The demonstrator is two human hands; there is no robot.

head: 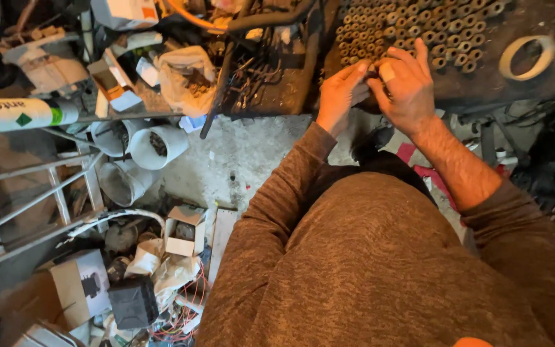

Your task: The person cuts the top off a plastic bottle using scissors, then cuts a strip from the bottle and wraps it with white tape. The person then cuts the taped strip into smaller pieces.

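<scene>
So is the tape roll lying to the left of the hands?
No, the tape roll lies on the bench to the right of both the left hand and right hand.

I am standing in a cluttered workshop. At the top of the frame my dark, grimy tabletop [290,90] carries rows of small metal rings [412,32] packed side by side, a roll of tape [527,56] at the upper right and a heap of dark metal tools [255,74] at upper centre. Below it the concrete floor [239,167] is stained. White pipe pieces [155,146], open cardboard boxes [184,231], tangled wires [181,321] and a metal ladder [27,199] crowd the left side. A sealant tube [20,114] lies at the left edge.
</scene>
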